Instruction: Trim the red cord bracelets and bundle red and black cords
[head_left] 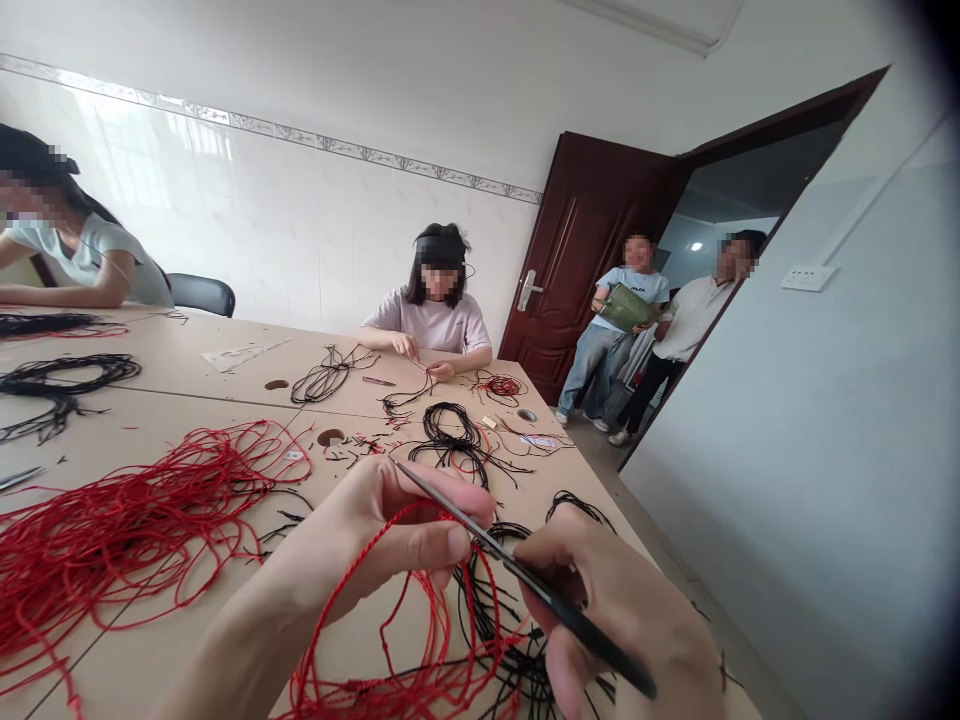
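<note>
My left hand [375,530] is curled in front of me and pinches a thin red braided cord [390,640], whose loop hangs down over the table. My right hand [607,620] grips a pair of black-handled scissors [555,610], closed, with the metal blades reaching over my left fingers. A tangle of black cords [499,640] lies directly under my hands. To the left spreads a large heap of red cord [127,530].
The beige table [187,350] has round holes and holds more black cord bundles. One seated person [435,310] works cords opposite me, and another [75,250] sits at the left. Two people stand at an open dark-red door [585,260].
</note>
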